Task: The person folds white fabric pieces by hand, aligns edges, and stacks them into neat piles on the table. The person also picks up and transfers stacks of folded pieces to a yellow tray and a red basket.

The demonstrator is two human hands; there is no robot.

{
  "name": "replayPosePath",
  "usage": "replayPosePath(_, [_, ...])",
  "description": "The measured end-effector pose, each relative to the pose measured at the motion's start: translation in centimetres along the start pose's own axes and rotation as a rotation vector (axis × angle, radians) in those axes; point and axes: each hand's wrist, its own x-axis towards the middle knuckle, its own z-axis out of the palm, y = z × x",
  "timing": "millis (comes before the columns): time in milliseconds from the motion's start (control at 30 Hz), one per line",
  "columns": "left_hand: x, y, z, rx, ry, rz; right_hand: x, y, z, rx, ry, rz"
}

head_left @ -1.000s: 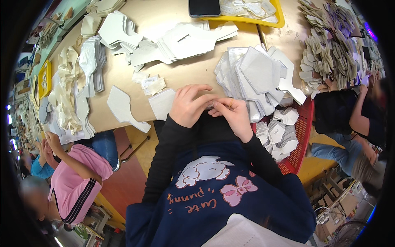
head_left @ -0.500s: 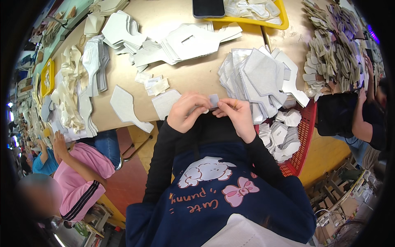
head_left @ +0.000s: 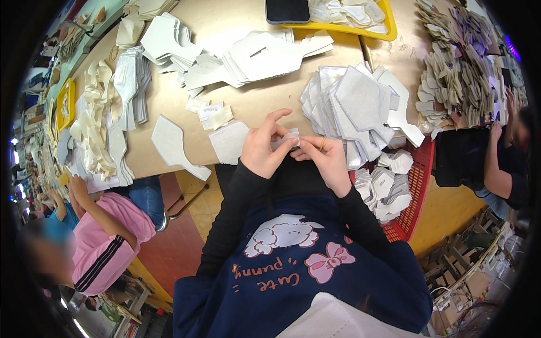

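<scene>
Just over the table's near edge, my two hands meet at a small pale, translucent tab (head_left: pixel 292 134). My right hand (head_left: pixel 327 160) pinches its right side between thumb and fingertips. The thumb of my left hand (head_left: pixel 264 147) presses in from the other side, with the upper fingers raised and bent; it grips the tab too. What kind of piece it is, I cannot make out. Beside my left hand lies a pale grey panel (head_left: pixel 226 142) at the table edge. Further left lies a single grey-white cut piece (head_left: pixel 169 141) with a narrow tail.
A fanned stack of grey panels (head_left: pixel 352 104) lies right of my hands. Below it stands a red basket (head_left: pixel 416 191) of cut pieces. Small white labels (head_left: pixel 217 115), stacked white pieces (head_left: pixel 259 56), a phone (head_left: pixel 287 10) and a yellow tray (head_left: pixel 389 28) lie beyond. A co-worker in pink (head_left: pixel 115 231) sits left.
My left hand has shifted right and closer to my right hand, its fingers lifting and its thumb reaching the tab. My right hand has hardly moved. The co-worker in pink has shifted slightly.
</scene>
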Motion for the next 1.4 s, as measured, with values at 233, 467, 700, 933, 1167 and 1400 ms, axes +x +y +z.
replayPosePath(233, [0.19,0.03,0.44,0.023,0.053,0.054,-0.26,-0.12,-0.07,0.025,-0.01,-0.013])
replayPosePath(467, [0.03,0.18,0.31,0.05,0.006,0.009,-0.31,-0.11,0.2,-0.017,-0.004,-0.021])
replayPosePath(700, [-0.04,-0.07,0.22,0.057,-0.028,-0.001,-0.11,-0.14,0.13,-0.039,0.021,0.012])
replayPosePath(933, [-0.3,-0.5,0.07,-0.096,0.035,-0.049,-0.22,-0.55,0.36,-0.051,0.037,0.015])
replayPosePath(1167, [-0.31,-0.41,-0.07,-0.121,0.038,-0.081,-0.18,-0.5,0.5,0.005,0.029,-0.027])
replayPosePath(1400, [-0.03,-0.5,-0.26,-0.107,0.005,-0.08,-0.19,-0.52,0.59,-0.037,0.049,0.013])
